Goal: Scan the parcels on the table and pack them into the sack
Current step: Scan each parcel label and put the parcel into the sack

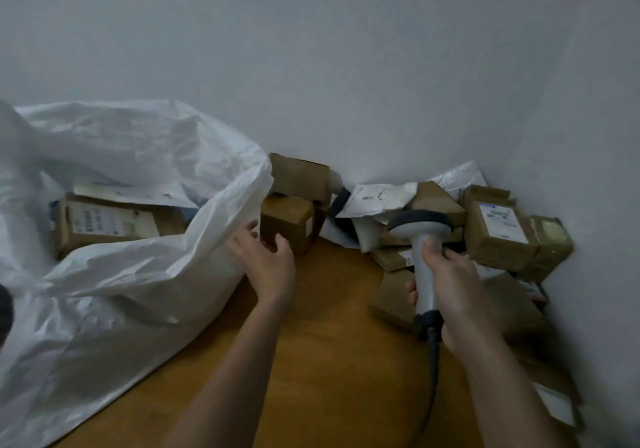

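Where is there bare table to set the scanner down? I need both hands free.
Bare wooden table lies between the white sack and the parcels, around the left hand and forearms. The right corner by the wall is crowded. The right hand holds the scanner.

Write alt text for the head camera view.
The right hand grips a grey handheld barcode scanner aimed at brown cardboard parcels heaped in a wall corner. The open left hand reaches toward a white plastic sack on the wooden table.

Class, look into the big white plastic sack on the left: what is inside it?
Inside the white plastic sack lies a brown labelled cardboard box beneath a white mailer envelope. Anything deeper is hidden by the sack's folds.
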Tool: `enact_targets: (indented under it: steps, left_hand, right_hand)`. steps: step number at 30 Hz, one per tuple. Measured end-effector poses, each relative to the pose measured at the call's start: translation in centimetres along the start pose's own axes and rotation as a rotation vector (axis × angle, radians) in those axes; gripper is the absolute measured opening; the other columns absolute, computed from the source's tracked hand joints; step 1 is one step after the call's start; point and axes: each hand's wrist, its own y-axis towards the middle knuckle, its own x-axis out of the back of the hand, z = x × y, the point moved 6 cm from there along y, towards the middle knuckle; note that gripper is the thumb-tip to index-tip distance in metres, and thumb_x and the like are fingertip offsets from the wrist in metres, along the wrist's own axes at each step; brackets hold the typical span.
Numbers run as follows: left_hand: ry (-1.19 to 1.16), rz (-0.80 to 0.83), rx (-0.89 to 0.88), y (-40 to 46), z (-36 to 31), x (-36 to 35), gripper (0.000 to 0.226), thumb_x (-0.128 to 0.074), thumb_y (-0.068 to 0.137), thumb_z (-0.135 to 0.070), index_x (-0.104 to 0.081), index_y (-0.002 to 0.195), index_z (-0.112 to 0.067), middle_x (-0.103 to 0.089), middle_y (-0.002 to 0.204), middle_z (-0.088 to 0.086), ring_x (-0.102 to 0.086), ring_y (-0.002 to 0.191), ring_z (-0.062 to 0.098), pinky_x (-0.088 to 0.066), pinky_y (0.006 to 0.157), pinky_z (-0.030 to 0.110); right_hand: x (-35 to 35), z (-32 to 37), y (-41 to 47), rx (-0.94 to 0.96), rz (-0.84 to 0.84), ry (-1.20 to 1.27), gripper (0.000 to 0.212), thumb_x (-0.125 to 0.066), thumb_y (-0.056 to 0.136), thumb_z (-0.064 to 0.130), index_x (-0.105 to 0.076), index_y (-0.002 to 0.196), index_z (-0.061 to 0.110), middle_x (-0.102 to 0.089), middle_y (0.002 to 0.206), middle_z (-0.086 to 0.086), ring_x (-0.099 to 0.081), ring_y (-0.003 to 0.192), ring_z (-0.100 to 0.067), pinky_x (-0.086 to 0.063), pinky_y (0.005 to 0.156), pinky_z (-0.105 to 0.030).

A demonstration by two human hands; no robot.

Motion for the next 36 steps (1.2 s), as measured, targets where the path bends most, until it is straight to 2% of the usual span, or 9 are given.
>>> enact_targets:
  steps: [4,7,11,15,22,27,30,32,36]
  left_hand:
    - [0.182,0.354,-0.042,-5.0,4.0,-9.2,0.035,-0.061,0.093,-0.012,-0.051,0.126,-0.017,-0.047,0.123,0.000,-0.051,0.094,0.007,-0.043,0.079,0.020]
    - [0.369,0.749,-0.104,-9.9,8.1,-16.5,0.041,-0.061,0.094,-0.013,-0.051,0.134,-0.019,-0.048,0.135,0.000,-0.052,0.110,0.015,-0.041,0.084,0.021]
    - [0.696,1.105,-0.294,-15.2,12.1,-23.6,0.065,-0.052,0.095,-0.009,-0.027,0.152,-0.029,-0.018,0.161,-0.005,-0.019,0.148,0.020,-0.022,0.117,0.043]
    - [1.025,1.293,-0.469,-17.0,14.8,-26.6,0.089,-0.050,0.091,0.001,0.001,0.156,-0.033,0.008,0.163,-0.012,0.007,0.151,0.015,0.001,0.119,0.053]
    - [1.097,1.218,-0.460,-16.3,17.3,-23.7,0.089,-0.047,0.092,-0.002,0.004,0.154,-0.038,0.010,0.162,-0.017,0.013,0.149,0.012,0.012,0.118,0.051]
    - [1.260,1.051,-0.558,-12.8,17.6,-19.2,0.064,-0.050,0.096,-0.014,-0.021,0.152,-0.025,-0.021,0.159,0.000,-0.022,0.144,0.024,-0.010,0.122,0.044]
    - [1.380,1.075,-0.489,-10.6,18.9,-17.7,0.106,-0.072,0.081,-0.047,0.004,0.154,-0.036,0.008,0.162,0.008,-0.007,0.147,0.038,0.000,0.117,0.056]
    - [1.374,1.111,-0.379,-9.3,20.1,-17.8,0.126,-0.081,0.069,-0.050,0.019,0.146,-0.051,0.031,0.157,0.008,0.012,0.145,0.047,0.004,0.112,0.065]
    - [1.335,1.143,-0.291,-8.4,21.5,-18.3,0.119,-0.080,0.073,-0.044,0.015,0.143,-0.059,0.028,0.158,0.010,0.017,0.143,0.049,-0.008,0.112,0.070]
  right_hand:
    - [5.0,-2.8,2.9,-0.084,-0.106,-0.033,0.021,-0.048,0.101,0.038,-0.057,0.089,0.022,-0.058,0.081,-0.015,-0.055,0.061,-0.020,-0.045,0.052,-0.032]
    - [8.5,-5.0,5.1,-0.152,-0.144,-0.060,0.025,-0.048,0.101,0.039,-0.060,0.091,0.019,-0.058,0.080,-0.016,-0.055,0.059,-0.021,-0.044,0.049,-0.031]
    - [11.9,-7.1,7.5,-0.199,-0.157,-0.053,0.026,-0.048,0.100,0.038,-0.062,0.089,0.019,-0.057,0.074,-0.014,-0.054,0.060,-0.023,-0.043,0.056,-0.035]
    - [13.8,-8.9,9.3,-0.234,-0.154,-0.081,0.027,-0.048,0.100,0.038,-0.063,0.092,0.017,-0.059,0.075,-0.013,-0.056,0.062,-0.022,-0.044,0.055,-0.033]
    - [12.9,-10.0,11.4,-0.286,-0.095,-0.071,0.029,-0.046,0.101,0.039,-0.063,0.091,0.019,-0.059,0.069,-0.010,-0.055,0.057,-0.019,-0.043,0.053,-0.031]
    - [10.7,-10.3,12.2,-0.322,-0.032,-0.044,0.026,-0.048,0.100,0.040,-0.062,0.095,0.019,-0.059,0.070,-0.010,-0.056,0.058,-0.017,-0.044,0.052,-0.031]
    - [9.6,-11.0,12.4,-0.343,-0.011,-0.042,0.025,-0.049,0.099,0.040,-0.060,0.093,0.018,-0.059,0.064,-0.008,-0.056,0.056,-0.018,-0.045,0.055,-0.033]
    - [9.1,-11.5,12.5,-0.353,-0.003,-0.056,0.026,-0.049,0.099,0.041,-0.061,0.093,0.019,-0.059,0.062,-0.007,-0.056,0.056,-0.020,-0.045,0.059,-0.035]
    - [8.9,-12.6,12.6,-0.362,-0.033,-0.078,0.027,-0.049,0.100,0.040,-0.062,0.091,0.019,-0.058,0.061,-0.008,-0.054,0.053,-0.018,-0.044,0.054,-0.033]
